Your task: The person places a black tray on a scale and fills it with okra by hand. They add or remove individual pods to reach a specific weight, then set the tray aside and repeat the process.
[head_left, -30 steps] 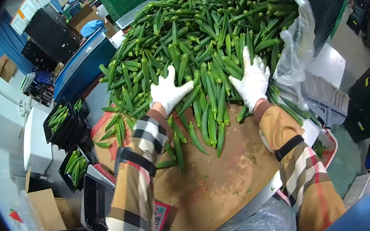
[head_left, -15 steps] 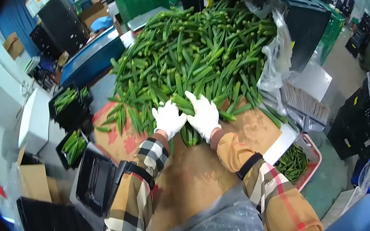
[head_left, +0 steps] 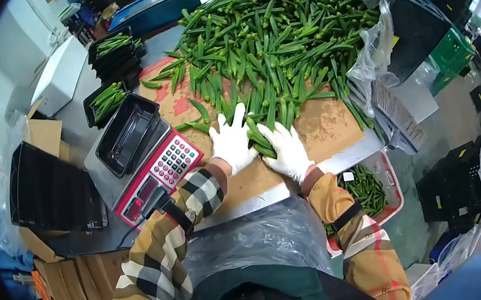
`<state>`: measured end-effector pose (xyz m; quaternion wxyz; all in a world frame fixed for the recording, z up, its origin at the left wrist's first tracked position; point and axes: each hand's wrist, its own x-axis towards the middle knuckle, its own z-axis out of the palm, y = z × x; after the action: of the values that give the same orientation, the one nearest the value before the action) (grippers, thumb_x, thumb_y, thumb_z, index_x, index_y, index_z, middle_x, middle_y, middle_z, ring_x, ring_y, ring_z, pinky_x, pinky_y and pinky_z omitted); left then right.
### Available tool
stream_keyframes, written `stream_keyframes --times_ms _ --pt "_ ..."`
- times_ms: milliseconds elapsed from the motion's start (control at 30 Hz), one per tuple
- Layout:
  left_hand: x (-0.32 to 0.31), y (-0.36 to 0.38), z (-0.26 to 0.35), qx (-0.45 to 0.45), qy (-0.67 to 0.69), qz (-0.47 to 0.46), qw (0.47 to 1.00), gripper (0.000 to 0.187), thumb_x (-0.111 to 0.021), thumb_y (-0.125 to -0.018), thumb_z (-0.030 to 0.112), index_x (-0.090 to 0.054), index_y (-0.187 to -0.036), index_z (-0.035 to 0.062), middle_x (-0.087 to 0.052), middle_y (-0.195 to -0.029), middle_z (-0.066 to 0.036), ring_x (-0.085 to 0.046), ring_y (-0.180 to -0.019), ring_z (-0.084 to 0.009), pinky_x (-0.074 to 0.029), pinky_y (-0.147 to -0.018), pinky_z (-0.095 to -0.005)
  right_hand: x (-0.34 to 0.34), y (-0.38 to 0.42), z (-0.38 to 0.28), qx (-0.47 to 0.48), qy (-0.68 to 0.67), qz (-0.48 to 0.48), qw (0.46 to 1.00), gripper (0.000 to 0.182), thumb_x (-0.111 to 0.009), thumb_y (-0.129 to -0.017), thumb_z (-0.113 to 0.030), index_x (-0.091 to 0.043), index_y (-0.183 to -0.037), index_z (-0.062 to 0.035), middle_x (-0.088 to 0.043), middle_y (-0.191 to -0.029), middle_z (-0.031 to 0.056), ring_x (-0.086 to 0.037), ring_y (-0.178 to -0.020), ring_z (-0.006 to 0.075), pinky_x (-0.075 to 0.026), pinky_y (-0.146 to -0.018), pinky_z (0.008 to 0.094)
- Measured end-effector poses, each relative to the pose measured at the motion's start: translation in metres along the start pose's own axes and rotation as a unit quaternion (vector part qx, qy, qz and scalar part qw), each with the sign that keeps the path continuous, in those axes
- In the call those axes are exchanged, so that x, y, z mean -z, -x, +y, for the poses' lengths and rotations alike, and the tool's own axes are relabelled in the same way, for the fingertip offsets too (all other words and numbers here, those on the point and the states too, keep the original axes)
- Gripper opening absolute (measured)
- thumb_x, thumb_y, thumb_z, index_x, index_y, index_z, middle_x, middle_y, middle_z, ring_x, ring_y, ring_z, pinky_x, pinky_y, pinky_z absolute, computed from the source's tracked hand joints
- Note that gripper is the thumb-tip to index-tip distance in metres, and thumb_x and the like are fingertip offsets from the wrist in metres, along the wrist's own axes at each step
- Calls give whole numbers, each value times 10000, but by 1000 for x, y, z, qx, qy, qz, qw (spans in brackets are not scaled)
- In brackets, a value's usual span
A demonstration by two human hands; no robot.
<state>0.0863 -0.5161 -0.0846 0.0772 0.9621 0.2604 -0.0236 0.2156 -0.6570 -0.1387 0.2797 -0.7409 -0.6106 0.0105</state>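
Observation:
A large heap of green okra [head_left: 274, 36] covers the far part of the cardboard sheet [head_left: 328, 126] before me. My left hand [head_left: 232, 143], in a white glove, lies at the heap's near edge with its fingers spread. My right hand [head_left: 286, 151], also gloved, sits just beside it, with its fingers curled around a few okra pods [head_left: 260, 142]. These pods lie between the two hands, partly hidden by the right one. A loose pod [head_left: 199, 111] rests a little beyond my left hand.
At left, a red-edged scale [head_left: 161, 169] bears an empty black tray [head_left: 129, 134]. Behind it are black trays with okra [head_left: 105, 103]. A brush [head_left: 397, 117] and crumpled plastic [head_left: 376, 53] lie at right. Below the table's right edge stands a basket [head_left: 395, 181] holding okra.
The view has tilted down and shifted left, showing the scale fully. My hands have drawn slightly apart, the left one spreading its fingers. The small bunch of pods is now by my right hand.

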Motion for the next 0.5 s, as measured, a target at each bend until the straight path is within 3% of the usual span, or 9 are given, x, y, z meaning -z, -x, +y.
stream_keyframes --times_ms 67,200,267,300,400,433,467,500 --pt "-23 20 -2 9 7 38 999 796 -663 -879 514 -429 -1568 191 -140 -1719 -126 -209 -1485 -586 -271 -1094 -789 -4 12 -10 -23 -49 -23 998 813 -771 -787 -331 -476 -1523 -156 -480 -1521 219 -384 -1449 430 -267 -1196 603" --pt "-13 74 -2 29 60 -41 997 721 -624 -930 443 -455 -1547 111 -127 -1730 -137 -194 -1516 -549 -263 -1134 -752 0 23 -43 -27 31 -37 998 902 -827 -759 -373 -456 -1565 -215 -394 -1573 280 -345 -1478 451 -191 -1230 610" --pt "-28 101 -14 0 109 16 994 648 -611 -959 369 -477 -1529 91 -195 -1712 -162 -252 -1511 -511 -291 -1164 -680 0 29 -49 -37 36 -45 998 923 -836 -753 -401 -451 -1576 -242 -350 -1599 302 -315 -1495 468 -160 -1237 624" --pt "-33 113 -20 -14 135 45 990 612 -605 -974 331 -487 -1519 81 -229 -1702 -174 -281 -1509 -493 -305 -1179 -643 2 34 -48 -44 2 -46 998 881 -812 -781 -422 -458 -1570 -251 -320 -1619 302 -280 -1518 474 -133 -1226 675" --pt "-37 140 -36 -4 219 93 971 485 -616 -991 184 -554 -1450 43 -356 -1648 -205 -391 -1485 -414 -353 -1206 -459 15 46 -40 -58 -65 4 996 769 -803 -815 -402 -540 -1517 -231 -398 -1592 265 -341 -1491 454 -181 -1236 620" --pt "-37 150 -38 9 240 125 963 455 -600 -995 166 -571 -1429 33 -460 -1573 -220 -479 -1413 -399 -383 -1182 -416 18 50 -35 -65 -77 42 994 692 -805 -817 -387 -611 -1453 -194 -451 -1559 245 -399 -1455 423 -253 -1215 589" --pt "-38 154 -39 27 264 132 955 445 -601 -996 169 -578 -1418 31 -473 -1562 -224 -484 -1410 -396 -385 -1181 -415 23 53 -30 -69 -71 79 992 597 -818 -822 -322 -674 -1369 -133 -541 -1479 235 -496 -1373 401 -364 -1159 536" --pt "-38 158 -39 44 287 139 947 435 -603 -997 171 -585 -1407 28 -486 -1550 -228 -489 -1407 -393 -388 -1180 -414 15 57 -17 -78 -85 114 987 537 -820 -826 -276 -698 -1322 -109 -586 -1425 225 -536 -1325 391 -409 -1122 505"
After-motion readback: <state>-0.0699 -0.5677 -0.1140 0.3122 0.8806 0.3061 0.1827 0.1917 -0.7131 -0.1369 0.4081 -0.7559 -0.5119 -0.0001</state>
